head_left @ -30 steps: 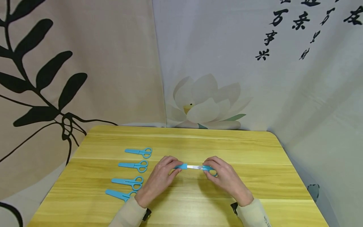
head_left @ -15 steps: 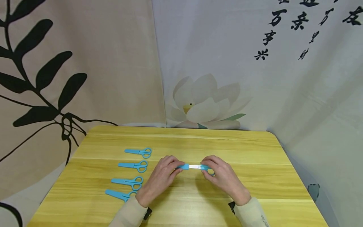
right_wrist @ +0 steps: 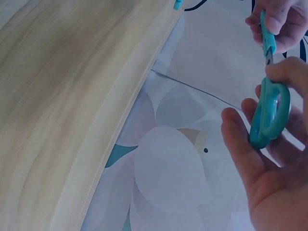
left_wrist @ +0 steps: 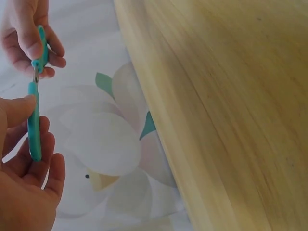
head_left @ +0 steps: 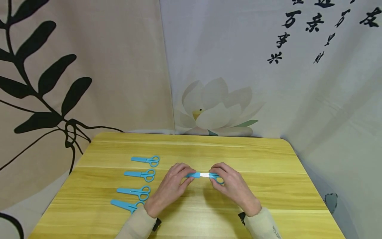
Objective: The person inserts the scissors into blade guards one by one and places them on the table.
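Observation:
My left hand [head_left: 174,182] pinches a blue blade cover [left_wrist: 33,122] between thumb and fingers. My right hand [head_left: 234,186] grips the blue-handled scissors [right_wrist: 270,113] near the pivot, their finger loops turned toward my palm. The blades point left and sit partly inside the cover; a short stretch of bare metal shows between the two hands in the head view. Both hands are held above the middle of the table, and their shadows fall on it below.
Several covered blue scissors [head_left: 136,174] lie in a column on the left of the wooden table [head_left: 253,156], the nearest partly behind my left wrist. Behind the table's far edge hangs a cloth backdrop [head_left: 215,49] with a printed lotus and dark writing.
My right hand has moved left with the scissors, and the left hand slightly right. The blades have slid deeper into the cover, so less metal shows. The scissors on the table have stayed put.

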A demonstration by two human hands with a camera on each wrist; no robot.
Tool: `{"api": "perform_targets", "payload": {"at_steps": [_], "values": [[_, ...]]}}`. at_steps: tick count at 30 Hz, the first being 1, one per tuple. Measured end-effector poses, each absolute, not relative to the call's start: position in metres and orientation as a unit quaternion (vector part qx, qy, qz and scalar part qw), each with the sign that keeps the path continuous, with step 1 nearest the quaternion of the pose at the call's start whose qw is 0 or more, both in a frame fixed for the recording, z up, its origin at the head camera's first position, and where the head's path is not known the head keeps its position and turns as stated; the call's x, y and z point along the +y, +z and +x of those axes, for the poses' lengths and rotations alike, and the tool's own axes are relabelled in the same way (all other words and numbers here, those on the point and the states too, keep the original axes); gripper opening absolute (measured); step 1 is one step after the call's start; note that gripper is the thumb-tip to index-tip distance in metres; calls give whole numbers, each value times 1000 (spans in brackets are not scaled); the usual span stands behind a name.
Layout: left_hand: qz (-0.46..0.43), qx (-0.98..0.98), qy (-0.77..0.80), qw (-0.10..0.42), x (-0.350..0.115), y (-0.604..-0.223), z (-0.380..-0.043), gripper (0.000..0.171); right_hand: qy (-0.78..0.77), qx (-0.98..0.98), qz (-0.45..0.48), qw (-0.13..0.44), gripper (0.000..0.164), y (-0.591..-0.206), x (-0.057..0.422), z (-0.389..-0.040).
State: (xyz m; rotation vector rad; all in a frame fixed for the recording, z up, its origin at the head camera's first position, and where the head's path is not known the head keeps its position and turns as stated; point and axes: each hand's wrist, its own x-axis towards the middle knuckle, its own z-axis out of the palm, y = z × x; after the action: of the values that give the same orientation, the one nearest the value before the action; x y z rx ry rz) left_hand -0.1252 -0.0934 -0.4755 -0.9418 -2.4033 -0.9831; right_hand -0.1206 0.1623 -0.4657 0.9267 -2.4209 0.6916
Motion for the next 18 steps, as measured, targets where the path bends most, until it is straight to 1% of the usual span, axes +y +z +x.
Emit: {"api": "perform_targets", "payload": {"at_steps": [12,18], "values": [[-332,-858,-352,174,-91,-474,-126,20,273,-869,345,226,24,-466,159,-121],[-343,-851,-354,181,-91,-473,-127,19,273,-865,353,229,24,-464,158,-121]]}}
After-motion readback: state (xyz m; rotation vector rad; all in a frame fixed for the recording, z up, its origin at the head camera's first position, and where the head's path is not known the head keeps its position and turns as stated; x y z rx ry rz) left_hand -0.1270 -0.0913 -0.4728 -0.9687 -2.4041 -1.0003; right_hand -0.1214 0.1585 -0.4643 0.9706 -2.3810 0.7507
